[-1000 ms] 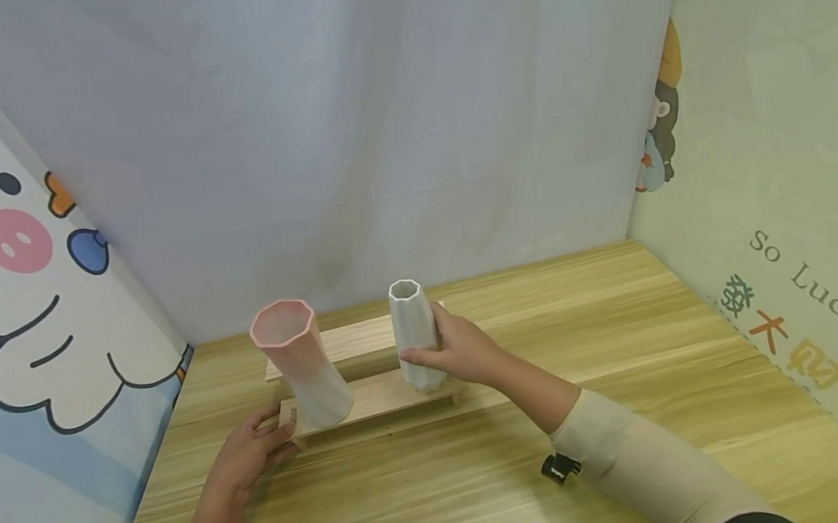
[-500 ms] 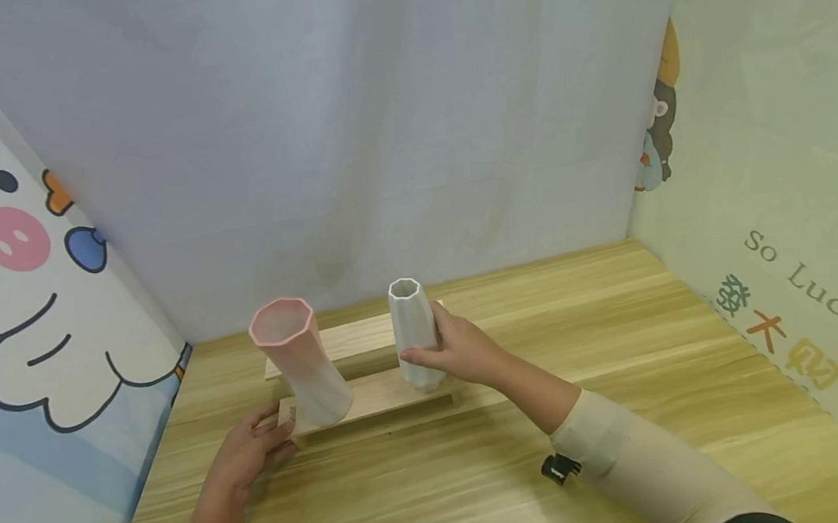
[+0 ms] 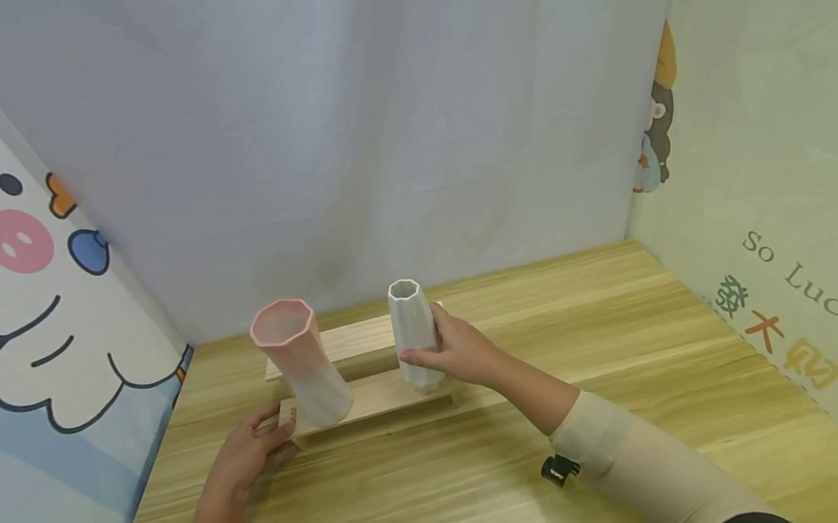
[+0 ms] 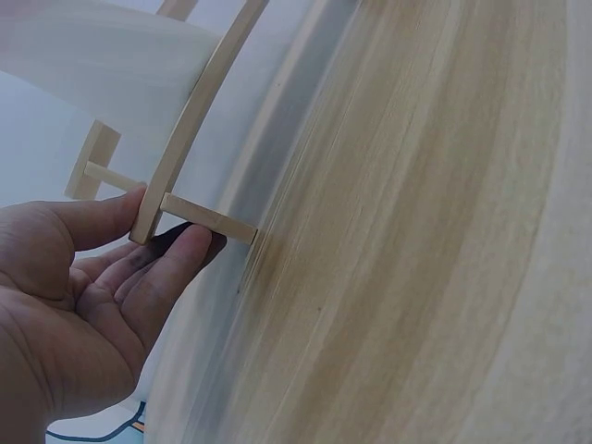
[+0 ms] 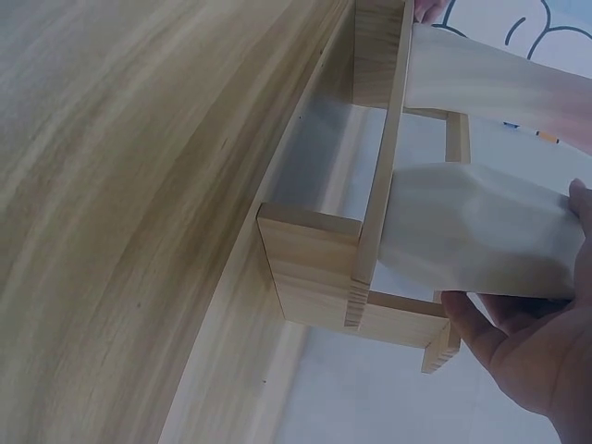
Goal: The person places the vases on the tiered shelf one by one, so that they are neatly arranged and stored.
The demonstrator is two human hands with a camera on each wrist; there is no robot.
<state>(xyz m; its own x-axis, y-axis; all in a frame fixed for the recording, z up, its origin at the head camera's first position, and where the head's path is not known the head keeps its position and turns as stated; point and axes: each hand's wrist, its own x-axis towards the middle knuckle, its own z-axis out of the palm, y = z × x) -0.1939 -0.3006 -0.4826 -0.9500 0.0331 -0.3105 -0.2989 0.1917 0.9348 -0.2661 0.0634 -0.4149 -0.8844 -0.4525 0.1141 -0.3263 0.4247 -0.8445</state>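
A two-tier wooden stand [image 3: 380, 399] rests on the table, its rear step higher than the front one. On the front step's left end stands a tall faceted vase [image 3: 304, 374], pink at the rim and fading to white. A smaller white ribbed vase [image 3: 411, 325] stands upright at that step's right end. My right hand [image 3: 462, 348] grips the white vase from the right, thumb across its front. In the right wrist view the white vase's base [image 5: 416, 227] sits against the board. My left hand [image 4: 102, 310] pinches the stand's left end, thumb on top and fingers beneath.
Wood-grain table [image 3: 608, 346] extends right and forward of the stand. A pale curtain [image 3: 412, 135] hangs close behind. Printed panels rise at the left [image 3: 40, 352] and right [image 3: 755, 157]. A small black clip-like object [image 3: 560, 470] shows by the right sleeve.
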